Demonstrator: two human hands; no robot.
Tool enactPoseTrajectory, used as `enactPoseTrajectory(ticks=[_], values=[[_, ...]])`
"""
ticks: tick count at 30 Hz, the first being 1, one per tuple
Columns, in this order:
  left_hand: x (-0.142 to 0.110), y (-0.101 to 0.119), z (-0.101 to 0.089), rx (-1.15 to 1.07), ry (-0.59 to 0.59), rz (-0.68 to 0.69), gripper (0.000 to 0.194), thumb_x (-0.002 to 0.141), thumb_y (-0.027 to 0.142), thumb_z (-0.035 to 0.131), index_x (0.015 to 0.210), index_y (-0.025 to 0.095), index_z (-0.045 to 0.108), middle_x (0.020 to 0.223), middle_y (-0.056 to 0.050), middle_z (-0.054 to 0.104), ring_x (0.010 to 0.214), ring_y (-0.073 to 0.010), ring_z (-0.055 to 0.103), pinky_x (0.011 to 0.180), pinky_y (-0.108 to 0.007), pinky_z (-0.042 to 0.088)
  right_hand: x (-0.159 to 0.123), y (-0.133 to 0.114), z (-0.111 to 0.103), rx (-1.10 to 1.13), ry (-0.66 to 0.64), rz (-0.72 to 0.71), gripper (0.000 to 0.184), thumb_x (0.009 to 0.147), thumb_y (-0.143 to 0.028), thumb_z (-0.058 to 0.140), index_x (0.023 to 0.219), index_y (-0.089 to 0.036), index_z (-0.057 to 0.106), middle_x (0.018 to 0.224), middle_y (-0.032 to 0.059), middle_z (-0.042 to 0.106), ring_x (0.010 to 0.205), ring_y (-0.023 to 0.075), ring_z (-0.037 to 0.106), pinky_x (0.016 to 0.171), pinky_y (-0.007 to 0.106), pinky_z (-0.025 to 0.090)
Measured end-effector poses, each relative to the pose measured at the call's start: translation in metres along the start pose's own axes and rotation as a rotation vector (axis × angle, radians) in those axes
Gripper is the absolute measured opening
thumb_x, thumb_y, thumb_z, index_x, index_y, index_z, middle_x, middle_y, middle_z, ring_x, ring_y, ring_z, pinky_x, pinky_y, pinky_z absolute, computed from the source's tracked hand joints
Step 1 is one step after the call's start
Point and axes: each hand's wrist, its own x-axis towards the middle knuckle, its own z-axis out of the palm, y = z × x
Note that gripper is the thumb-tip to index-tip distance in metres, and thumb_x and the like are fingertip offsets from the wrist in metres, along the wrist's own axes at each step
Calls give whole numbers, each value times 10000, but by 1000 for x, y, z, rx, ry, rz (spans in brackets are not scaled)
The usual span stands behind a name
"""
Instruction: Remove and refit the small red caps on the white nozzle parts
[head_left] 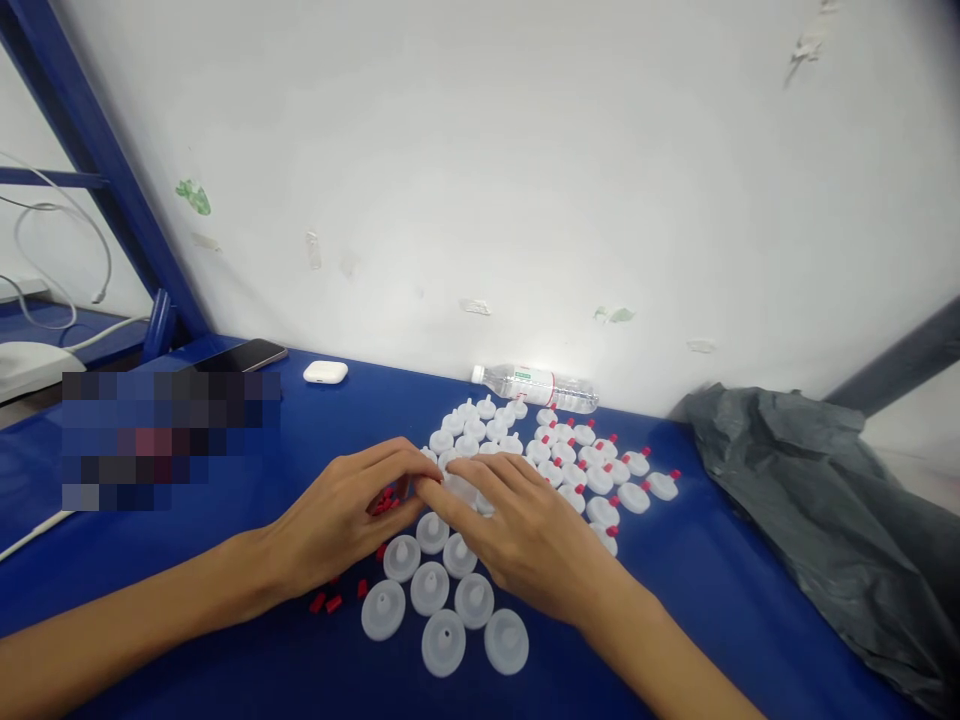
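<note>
My left hand (352,510) is closed in a pinch, its fingertips meeting the tips of my right hand (525,525); whatever it pinches is hidden. Between the curled thumb and fingers of my right hand shows a translucent white spouted cap (461,489), partly covered. Several loose white caps (430,588) lie with their hollow side up below the hands. Beyond them, more white caps (454,422) stand spout up without red tips. To the right is a group of white caps with red tips (634,496). Small red tips (334,603) are scattered beside and under my left hand.
A clear plastic bottle (574,392) lies along the wall behind the caps. A white earbud case (325,372) and a phone (255,355) rest at the back left, near a blurred-out patch. A dark plastic bag (810,510) covers the right side of the blue table (660,620).
</note>
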Motion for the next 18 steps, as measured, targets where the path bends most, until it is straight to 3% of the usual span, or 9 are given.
enactPoseTrajectory(ticks=[4,9,14,18], values=[[-1,0,1,19,15,31,203,943,148,542,1117,223,615,955,7,663,753,-77,620,677,-169,517,-1,-2,2,47,22,7,418,943,-41,438,1332,-152,544,1146,120,647,1034,213,610,908,370,543],[-1,-3,0,63,59,27,277,987,259,544,1262,245,573,962,2,666,746,-84,622,667,-177,527,-6,0,5,57,11,110,464,955,-69,496,1409,-162,465,1369,155,553,1164,238,561,991,407,525],[0,-6,-1,66,85,17,266,1003,292,521,1249,236,606,956,-6,671,744,-88,629,701,-191,541,-8,4,8,114,74,200,416,1018,-217,488,1419,-130,413,1193,125,656,1055,210,624,919,390,578],[-1,-5,0,93,40,14,281,1008,303,509,1263,240,608,1008,-22,670,731,-85,628,693,-194,544,-9,7,8,135,73,254,410,1024,-230,482,1421,-152,417,1215,129,648,1088,199,649,906,358,597]])
